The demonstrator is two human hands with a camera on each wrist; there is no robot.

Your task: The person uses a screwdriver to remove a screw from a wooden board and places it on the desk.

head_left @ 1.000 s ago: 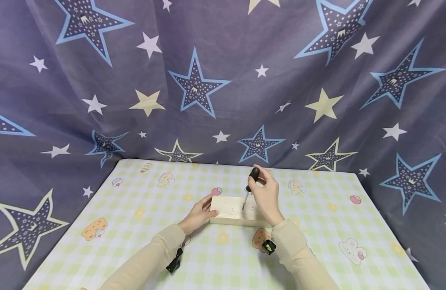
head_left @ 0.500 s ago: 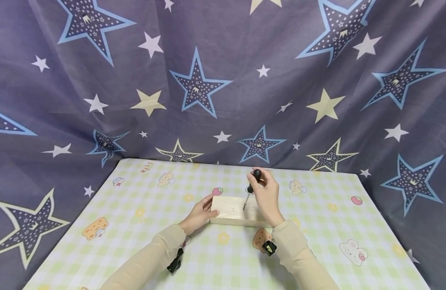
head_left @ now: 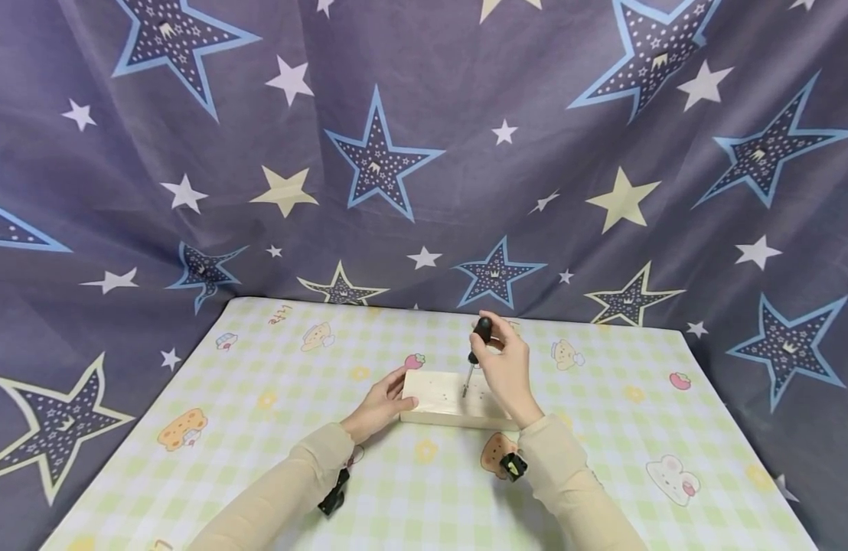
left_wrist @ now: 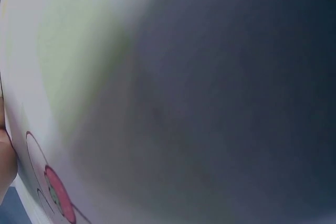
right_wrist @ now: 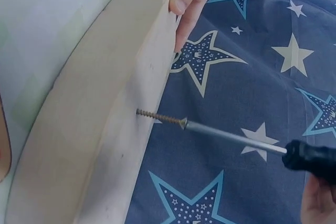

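Observation:
A pale wooden block (head_left: 434, 392) with several small holes lies on the table. My left hand (head_left: 377, 407) grips its left end, thumb at the near edge and fingers behind. In the right wrist view a brown threaded screw (right_wrist: 161, 117) stands partly sunk in the block's top face, most of its thread exposed. My right hand (head_left: 508, 373) holds a black-handled screwdriver (right_wrist: 236, 137) between thumb and fingers. The steel shaft's tip meets the screw head, roughly in line with it. In the left wrist view only a bit of finger shows at the left edge; the rest is dark and blurred.
A green-and-white checked cloth (head_left: 259, 474) with cartoon prints covers the table. Behind it hangs a dark purple star-patterned curtain (head_left: 458, 199). Black wrist cameras sit under both sleeves, the right one (head_left: 513, 466) close over the cloth in front of the block.
The screwdriver handle swung slightly right, then back left, as my right fingers shifted around it. The block and my left hand stay in place.

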